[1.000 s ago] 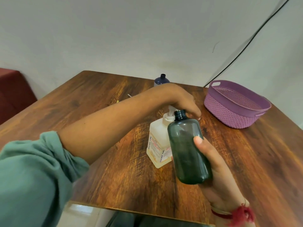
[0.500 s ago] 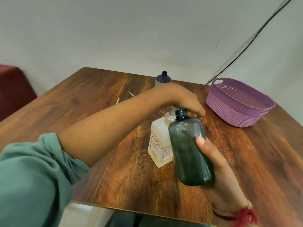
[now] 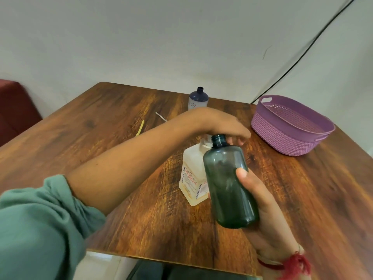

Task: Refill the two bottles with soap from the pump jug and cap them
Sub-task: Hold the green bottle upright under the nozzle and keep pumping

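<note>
My right hand [image 3: 262, 209] grips a dark green translucent bottle [image 3: 228, 184], uncapped and held above the table, its open neck tilted up against the pump jug's top. The pump jug [image 3: 193, 174] is a pale square container with a printed label, standing mid-table. My left hand [image 3: 220, 124] lies over its pump head with the fingers draped forward, hiding the pump and spout. A second bottle [image 3: 198, 99], white with a dark blue shoulder and open neck, stands at the table's far edge. No caps are visible.
A purple woven basket [image 3: 286, 136] sits at the back right of the wooden table [image 3: 121, 199]. A thin yellow stick [image 3: 140, 127] and a white one [image 3: 161, 116] lie behind my left forearm. A black cable runs down the wall.
Both hands keep nearly the same places on the pump and the green bottle. The view has shifted slightly, showing more of the far bottle.
</note>
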